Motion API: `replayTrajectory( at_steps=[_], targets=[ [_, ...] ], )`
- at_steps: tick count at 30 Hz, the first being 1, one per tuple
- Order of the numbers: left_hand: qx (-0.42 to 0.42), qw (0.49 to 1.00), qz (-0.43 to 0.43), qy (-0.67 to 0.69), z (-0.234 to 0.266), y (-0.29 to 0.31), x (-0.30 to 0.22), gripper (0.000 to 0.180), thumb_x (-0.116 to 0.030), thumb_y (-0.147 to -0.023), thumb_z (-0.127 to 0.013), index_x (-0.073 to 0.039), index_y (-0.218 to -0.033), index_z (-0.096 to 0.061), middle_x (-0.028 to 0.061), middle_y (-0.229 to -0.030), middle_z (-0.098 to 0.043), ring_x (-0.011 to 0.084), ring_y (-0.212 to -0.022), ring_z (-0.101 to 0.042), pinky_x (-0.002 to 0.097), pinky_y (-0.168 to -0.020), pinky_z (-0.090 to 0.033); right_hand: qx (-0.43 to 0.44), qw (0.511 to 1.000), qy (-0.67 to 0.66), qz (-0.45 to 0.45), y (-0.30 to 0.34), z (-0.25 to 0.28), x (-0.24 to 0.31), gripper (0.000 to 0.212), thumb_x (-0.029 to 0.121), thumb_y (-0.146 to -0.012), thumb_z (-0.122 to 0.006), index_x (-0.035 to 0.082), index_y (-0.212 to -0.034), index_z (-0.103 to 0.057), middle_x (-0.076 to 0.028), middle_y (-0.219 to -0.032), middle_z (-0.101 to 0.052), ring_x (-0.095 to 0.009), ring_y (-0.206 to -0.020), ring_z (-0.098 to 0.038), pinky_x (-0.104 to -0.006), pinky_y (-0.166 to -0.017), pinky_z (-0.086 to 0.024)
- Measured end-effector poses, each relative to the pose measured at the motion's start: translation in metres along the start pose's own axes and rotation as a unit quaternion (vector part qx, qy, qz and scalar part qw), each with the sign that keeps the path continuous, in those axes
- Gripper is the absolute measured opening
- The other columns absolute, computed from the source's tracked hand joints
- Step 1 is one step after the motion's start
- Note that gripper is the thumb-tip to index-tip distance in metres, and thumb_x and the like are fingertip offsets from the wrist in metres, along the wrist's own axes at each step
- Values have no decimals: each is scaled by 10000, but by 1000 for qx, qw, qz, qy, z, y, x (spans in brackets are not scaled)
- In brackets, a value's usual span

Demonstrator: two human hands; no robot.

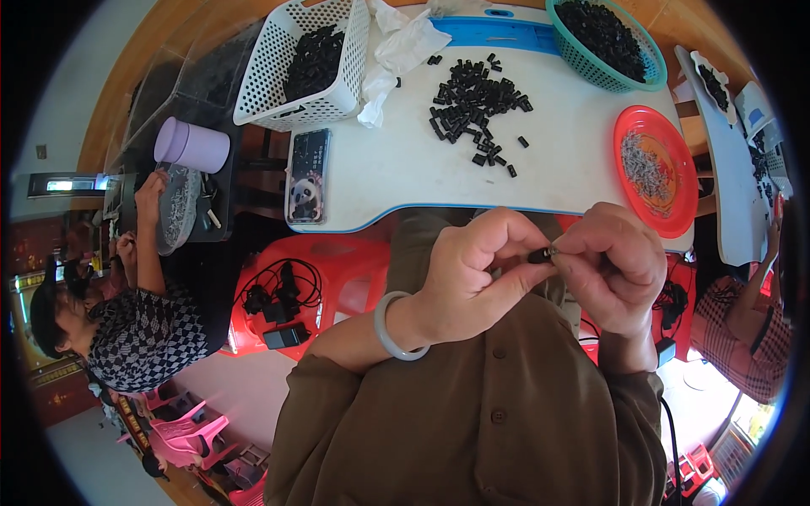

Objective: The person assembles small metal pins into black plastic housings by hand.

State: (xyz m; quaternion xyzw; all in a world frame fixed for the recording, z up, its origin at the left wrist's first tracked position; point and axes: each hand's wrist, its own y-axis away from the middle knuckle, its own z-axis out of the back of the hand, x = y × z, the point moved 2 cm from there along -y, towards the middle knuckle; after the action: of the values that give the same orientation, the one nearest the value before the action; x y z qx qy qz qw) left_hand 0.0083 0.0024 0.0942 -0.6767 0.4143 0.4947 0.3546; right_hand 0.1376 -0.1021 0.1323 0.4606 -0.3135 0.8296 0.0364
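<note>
A small black part (pixel 540 255) is held right of the centre of the frame, below the near edge of the white table (pixel 388 169). Its long axis lies almost level across the picture, tilted slightly up to the right, with one end toward each hand. The left hand (pixel 481 274) has thumb and forefinger clamped on the part, its other fingers curled. The right hand (pixel 614 268) meets the part's right end with thumb and forefinger drawn together, the rest bent inward (whether a tiny piece sits between those fingertips, I cannot tell). The hands are close together, joined through the part. A heap of black pieces (pixel 477 97) lies at upper centre, and a red plate (pixel 690 173) of small metallic bits (pixel 645 169) at upper right
</note>
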Motion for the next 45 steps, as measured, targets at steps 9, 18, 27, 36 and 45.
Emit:
replayTrajectory(
  at_steps=[9,18,27,36,45],
  targets=[
    [15,988,-100,-119,8,1,8,185,51,-842,-633,18,-989,-526,78,-860,-666,38,-688,-583,165,-575,-433,92,996,10,10,-8,1,2,214,-41,-670,-622,18,-876,-630,-63,-725,-589,-177,-619,-544,-286,-544,-425],
    [-1,1000,-24,-14,8,-1,16,108,-27,-896,-596,-4,-969,-520,106,-874,-668,30,-660,-571,146,-491,-406,-58,707,-586,-392,18,-30,-87,312,-71,-768,-417,-49,-1058,-529,-133,-1042,-569,-180,-881,-541,-289,-791,-463],
    [-28,999,-42,8,10,-2,27,104,-15,-892,-596,-7,-965,-522,92,-885,-646,86,-788,-639,154,-487,-410,-64,753,-552,-353,23,-41,-83,264,-78,-868,-480,-28,-1123,-527,-153,-1041,-606,-195,-863,-636,-284,-745,-550],
    [-31,998,-54,8,11,-2,26,126,10,-874,-608,-5,-960,-518,90,-885,-648,84,-780,-633,160,-508,-422,-75,801,-510,-304,27,-37,-79,316,2,-862,-598,-13,-1166,-514,-110,-886,-640,-145,-673,-623,-260,-561,-528],
    [-39,997,-42,59,10,-4,25,132,-1,-871,-618,-12,-959,-520,77,-871,-646,105,-784,-644,168,-506,-433,-105,794,-529,-280,28,-42,-82,192,100,-869,-634,29,-1010,-525,-75,-748,-593,-121,-544,-563,-245,-440,-466]
  ],
)
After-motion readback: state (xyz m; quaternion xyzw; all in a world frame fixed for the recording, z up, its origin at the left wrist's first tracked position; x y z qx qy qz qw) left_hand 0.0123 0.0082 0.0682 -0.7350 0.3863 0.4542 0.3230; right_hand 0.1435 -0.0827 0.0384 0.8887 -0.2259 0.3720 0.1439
